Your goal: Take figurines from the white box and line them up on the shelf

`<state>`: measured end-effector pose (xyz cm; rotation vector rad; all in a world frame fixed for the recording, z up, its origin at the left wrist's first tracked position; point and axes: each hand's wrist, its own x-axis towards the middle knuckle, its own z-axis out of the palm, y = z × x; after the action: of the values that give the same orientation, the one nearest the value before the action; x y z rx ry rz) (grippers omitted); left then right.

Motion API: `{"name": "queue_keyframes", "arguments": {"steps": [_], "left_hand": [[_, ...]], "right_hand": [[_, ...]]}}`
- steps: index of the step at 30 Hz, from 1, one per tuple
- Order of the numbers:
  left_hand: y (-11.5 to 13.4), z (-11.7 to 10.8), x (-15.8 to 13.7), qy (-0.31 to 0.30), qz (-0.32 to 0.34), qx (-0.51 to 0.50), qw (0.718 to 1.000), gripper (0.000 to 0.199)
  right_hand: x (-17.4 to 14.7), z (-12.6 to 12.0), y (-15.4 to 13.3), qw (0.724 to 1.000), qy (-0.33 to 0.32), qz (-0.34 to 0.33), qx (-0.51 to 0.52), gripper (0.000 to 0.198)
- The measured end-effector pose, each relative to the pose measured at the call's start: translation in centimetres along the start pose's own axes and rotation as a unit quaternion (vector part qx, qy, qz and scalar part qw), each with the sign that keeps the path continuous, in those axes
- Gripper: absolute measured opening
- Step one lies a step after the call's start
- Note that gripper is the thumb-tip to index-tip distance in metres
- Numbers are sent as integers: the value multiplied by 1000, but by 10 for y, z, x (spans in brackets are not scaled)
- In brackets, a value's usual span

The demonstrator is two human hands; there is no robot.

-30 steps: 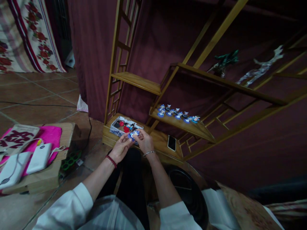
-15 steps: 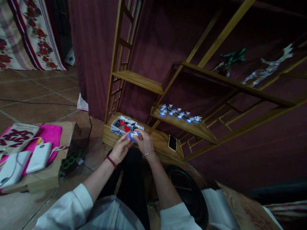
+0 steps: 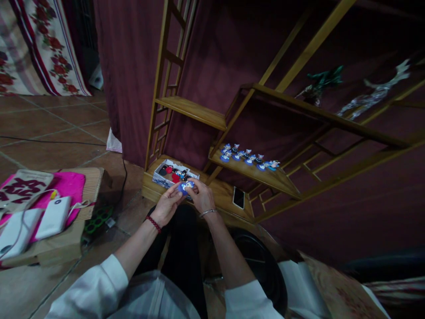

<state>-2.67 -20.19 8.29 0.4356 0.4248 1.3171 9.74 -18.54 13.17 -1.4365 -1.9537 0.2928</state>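
Note:
A small blue and white figurine (image 3: 185, 187) on a round blue base is held between both hands. My left hand (image 3: 167, 208) pinches it from the left, and my right hand (image 3: 201, 196) grips its other side. Just beyond them a white patterned box (image 3: 162, 179) holds red and black figurines, partly hidden behind my fingers. Several similar blue and white figurines (image 3: 250, 158) stand with darker ones in rows on a raised wooden shelf (image 3: 265, 176) to the right.
A phone (image 3: 238, 197) lies on the low wooden board. Another shelf (image 3: 192, 112) juts out higher up. Antler-like ornaments (image 3: 373, 95) occupy the upper right. At left, white power banks (image 3: 54, 217) sit on a cardboard box (image 3: 63, 248). A black round stool (image 3: 262, 266) stands by my right arm.
My right hand has shifted slightly to the right on the figurine, which has turned or tilted a little. The left hand stays nearly in place.

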Motion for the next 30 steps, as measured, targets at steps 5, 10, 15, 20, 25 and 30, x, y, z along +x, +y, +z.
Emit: {"name": "queue_keyframes", "arguments": {"steps": [5,10,15,20,25,30], "left_hand": [[1,-1,0,8,4,9,1000,40],[1,-2,0,18,-3,9,1000,39],[2,-2,0,16,-17,-3,1000,37],[3,-3,-1,4,-24,-14,1000,33],[4,-1,-1,-7,-30,-23,999,26],[5,-1,-1,-9,-44,-25,999,17]], "right_hand": [[1,-1,1,999,-10,-23,-22,26],[3,-3,-1,998,-29,-57,-22,25],[5,-7,-1,995,-55,-82,-22,24],[7,-8,0,991,-70,-114,-19,24],[11,-9,-1,987,-76,-139,-20,23],[13,-13,-6,984,-78,-160,-10,22]]}}
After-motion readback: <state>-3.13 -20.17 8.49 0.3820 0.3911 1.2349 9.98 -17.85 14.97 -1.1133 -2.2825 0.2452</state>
